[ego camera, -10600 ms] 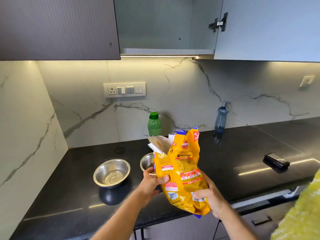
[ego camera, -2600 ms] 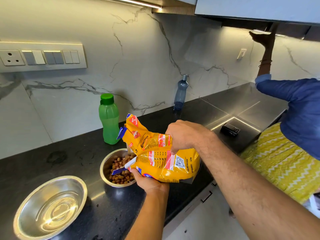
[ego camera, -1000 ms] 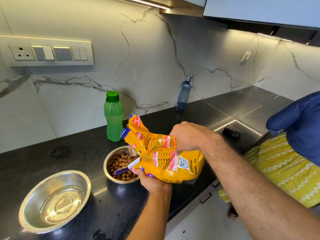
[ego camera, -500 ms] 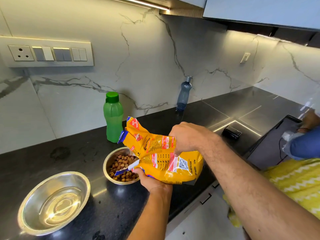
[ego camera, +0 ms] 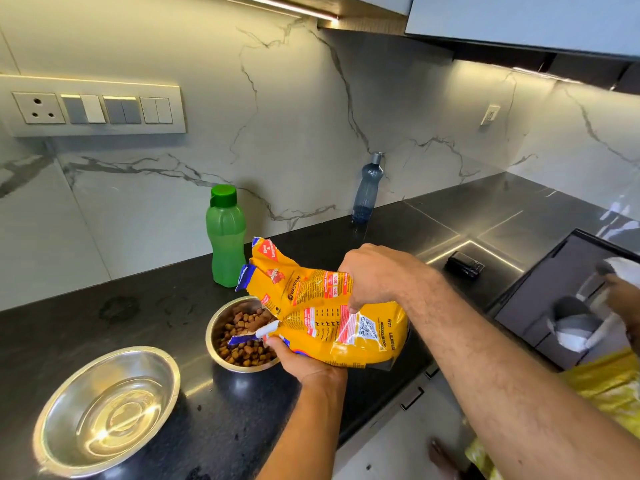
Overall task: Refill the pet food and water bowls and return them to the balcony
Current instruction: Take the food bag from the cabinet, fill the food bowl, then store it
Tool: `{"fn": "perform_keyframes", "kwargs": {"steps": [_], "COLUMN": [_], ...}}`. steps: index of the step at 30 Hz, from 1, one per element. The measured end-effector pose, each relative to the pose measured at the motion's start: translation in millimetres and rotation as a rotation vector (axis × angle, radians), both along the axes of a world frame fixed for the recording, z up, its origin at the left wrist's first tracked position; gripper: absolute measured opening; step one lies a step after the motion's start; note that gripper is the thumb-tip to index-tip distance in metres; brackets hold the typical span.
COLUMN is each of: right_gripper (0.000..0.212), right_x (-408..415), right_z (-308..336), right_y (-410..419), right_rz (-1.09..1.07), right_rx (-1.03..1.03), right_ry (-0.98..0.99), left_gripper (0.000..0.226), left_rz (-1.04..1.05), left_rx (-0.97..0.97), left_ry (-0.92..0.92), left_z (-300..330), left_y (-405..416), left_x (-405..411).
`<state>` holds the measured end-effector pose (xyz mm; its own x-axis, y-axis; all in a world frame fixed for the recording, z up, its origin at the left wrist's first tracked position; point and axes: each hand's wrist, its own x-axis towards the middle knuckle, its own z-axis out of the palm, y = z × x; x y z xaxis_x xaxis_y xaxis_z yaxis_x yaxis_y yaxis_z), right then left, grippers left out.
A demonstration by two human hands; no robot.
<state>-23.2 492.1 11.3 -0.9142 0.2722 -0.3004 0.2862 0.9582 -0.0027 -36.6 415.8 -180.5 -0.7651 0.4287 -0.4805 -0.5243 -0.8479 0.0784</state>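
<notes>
— On a black counter [ego camera: 138, 306] below a marble wall, what is the scene?

— Two hands hold a yellow bag [ego camera: 332, 320] on its side, its torn mouth over a steel bowl [ego camera: 213, 344] of brown kibble [ego camera: 242, 341].

— How do the hands grip?

— Left hand [ego camera: 301, 360] cups the bag from below, thumb pinching the white lip near the mouth. Right hand [ego camera: 372, 275] clamps the bag's crumpled middle from above, fingers curled in.

— And the other bowl?

— A wider bowl [ego camera: 104, 414] sits near the counter's front edge, left of the kibble bowl and apart from it; whether it holds water is hard to tell.

— Anything behind?

— A green bottle [ego camera: 225, 237] stands just behind the bag, a grey bottle [ego camera: 367, 190] by the wall, a dark box [ego camera: 464, 266] to the right. Another person's hand [ego camera: 623, 296] reaches into an open drawer [ego camera: 540, 303].
</notes>
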Motion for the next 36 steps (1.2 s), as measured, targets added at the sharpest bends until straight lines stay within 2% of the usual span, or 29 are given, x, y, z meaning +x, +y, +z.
{"fn": "perform_keyframes", "kwargs": {"steps": [8, 15, 21, 27, 36], "right_gripper": [0.026, 0.037, 0.033, 0.038, 0.015], "right_x": [-2, 1, 5, 8, 12], "right_z": [-1, 2, 2, 2, 1], "right_y": [-1, -3, -2, -1, 0], "right_rz": [0.006, 0.005, 0.005, -0.007, -0.068], "right_rx": [0.005, 0.007, 0.005, 0.001, -0.065], "right_ry": [0.01, 0.002, 0.003, 0.009, 0.027], "left_gripper": [0.063, 0.059, 0.061, 0.064, 0.063], "left_rz": [-0.048, 0.001, -0.052, -0.083, -0.03], "left_rx": [-0.01, -0.006, -0.052, -0.056, -0.089], "left_ry": [0.01, 0.002, 0.013, 0.019, 0.053], "left_z": [-4, 1, -5, -4, 1], "left_y": [1, -1, 1, 2, 2], "left_x": [-5, -4, -4, -3, 0]}}
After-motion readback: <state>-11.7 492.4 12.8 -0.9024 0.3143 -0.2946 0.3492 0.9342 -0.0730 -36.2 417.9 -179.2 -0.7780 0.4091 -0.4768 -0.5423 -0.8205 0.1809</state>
